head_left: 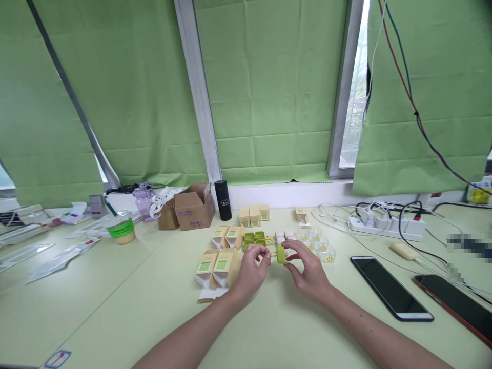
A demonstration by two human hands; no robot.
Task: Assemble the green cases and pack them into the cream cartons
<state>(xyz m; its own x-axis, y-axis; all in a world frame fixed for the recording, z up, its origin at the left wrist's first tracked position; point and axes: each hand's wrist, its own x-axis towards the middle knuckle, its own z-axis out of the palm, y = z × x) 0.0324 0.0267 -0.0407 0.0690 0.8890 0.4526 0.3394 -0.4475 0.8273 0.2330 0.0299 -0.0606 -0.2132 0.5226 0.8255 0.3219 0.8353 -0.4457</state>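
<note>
Pinched between the thumb and fingers of my right hand (307, 269) is a small green plastic case (281, 255), held on its side above the table. My left hand (251, 269) is closed close to the case's left side, its fingertips on a small cream-coloured piece (273, 253) whose exact shape I cannot make out. Beyond the hands stand several open green cases (254, 237) in a group, with small yellowish pieces (269, 240) beside them. White pieces (284, 236) and clear plastic cups (313, 238) with yellow bits lie behind my right hand.
Open cartons (226, 266) stand left of my left hand, with closed small boxes (254, 215) farther back. A black bottle (223, 200), a cardboard box (194, 207) and a drink cup (121, 228) are at the left. Right are a phone (392, 287) and a power strip (388, 225) with cables.
</note>
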